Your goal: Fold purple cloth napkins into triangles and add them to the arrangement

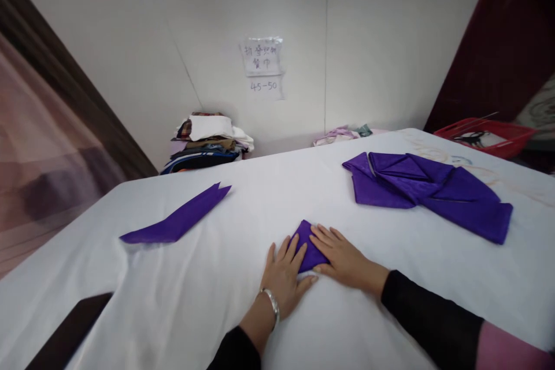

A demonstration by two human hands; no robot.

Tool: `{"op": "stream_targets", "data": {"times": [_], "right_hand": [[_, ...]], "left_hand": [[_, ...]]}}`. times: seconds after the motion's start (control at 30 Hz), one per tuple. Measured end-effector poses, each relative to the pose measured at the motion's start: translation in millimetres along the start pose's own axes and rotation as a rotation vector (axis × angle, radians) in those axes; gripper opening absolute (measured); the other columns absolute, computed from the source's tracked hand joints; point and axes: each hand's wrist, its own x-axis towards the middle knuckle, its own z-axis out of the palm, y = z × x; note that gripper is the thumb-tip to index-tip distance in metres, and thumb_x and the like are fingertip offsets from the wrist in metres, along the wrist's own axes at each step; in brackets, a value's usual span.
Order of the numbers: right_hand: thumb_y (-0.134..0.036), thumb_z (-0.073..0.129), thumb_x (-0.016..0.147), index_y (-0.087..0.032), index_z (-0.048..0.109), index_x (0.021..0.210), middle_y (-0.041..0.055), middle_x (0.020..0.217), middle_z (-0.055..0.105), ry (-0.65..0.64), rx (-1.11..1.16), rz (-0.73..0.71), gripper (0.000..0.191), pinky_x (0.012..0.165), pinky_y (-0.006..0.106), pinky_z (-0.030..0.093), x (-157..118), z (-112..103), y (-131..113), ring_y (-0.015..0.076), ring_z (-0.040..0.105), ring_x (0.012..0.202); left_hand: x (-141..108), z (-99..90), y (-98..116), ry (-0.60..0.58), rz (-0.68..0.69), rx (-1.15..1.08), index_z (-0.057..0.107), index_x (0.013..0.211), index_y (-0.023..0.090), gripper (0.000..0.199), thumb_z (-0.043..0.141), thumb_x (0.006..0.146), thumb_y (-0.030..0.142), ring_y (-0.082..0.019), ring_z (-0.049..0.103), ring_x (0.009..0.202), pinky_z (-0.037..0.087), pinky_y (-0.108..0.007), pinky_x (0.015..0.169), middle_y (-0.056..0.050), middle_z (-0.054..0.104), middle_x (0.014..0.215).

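Observation:
A small folded purple napkin (309,253) lies on the white-covered table (243,214), one corner pointing away from me. My left hand (284,274), with a silver bracelet at the wrist, rests flat on its left edge, fingers spread. From the right, my right hand (342,257) lies flat over the napkin's right side, fingers stretched out. Parts of the napkin's two sides are hidden under my fingers. To the left is a long folded purple napkin (177,222) with a forked tip. Several loosely folded purple napkins (425,185) overlap at the right.
Stacked clothes (208,141) stand beyond the table's far edge, by the wall. More fabric (340,134) lies behind the table. A red basket (489,136) with black-handled scissors is at the far right. A dark flat object (71,329) sits at the near left.

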Motion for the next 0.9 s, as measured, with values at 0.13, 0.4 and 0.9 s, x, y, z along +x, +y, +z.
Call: {"op": "stream_targets", "data": {"times": [0.13,0.4,0.9], "right_hand": [[-0.061,0.036,0.084,-0.017,0.022,0.142,0.0115,0.149,0.017,-0.07,0.051,0.103,0.074,0.109,0.049,0.01,-7,-3,7,0.0275,0.01,0.137],[-0.058,0.037,0.085,-0.02,0.014,0.144,0.0118,0.149,0.016,-0.053,0.078,0.126,0.074,0.109,0.05,0.006,-30,-8,14,0.0267,0.011,0.137],[-0.062,0.039,0.082,-0.021,0.009,0.144,0.0123,0.149,0.014,-0.034,0.124,0.164,0.08,0.109,0.052,0.004,-32,-7,15,0.0278,0.01,0.136]], "left_hand": [[1,1.7,-3,0.008,0.001,0.029,0.028,0.139,0.024,0.065,0.031,0.084,0.06,-0.03,0.02,0.135,0.017,-0.057,0.106,-0.008,0.024,0.148],[2,14.9,-14,0.071,0.028,0.096,0.026,0.139,0.029,0.062,0.035,0.084,0.056,-0.03,0.025,0.133,0.022,-0.055,0.105,-0.004,0.025,0.147],[8,1.8,-9,0.249,-0.02,0.12,0.055,0.12,0.03,0.039,0.039,0.087,0.041,-0.028,0.04,0.126,0.016,-0.058,0.107,-0.002,0.05,0.132]]}}
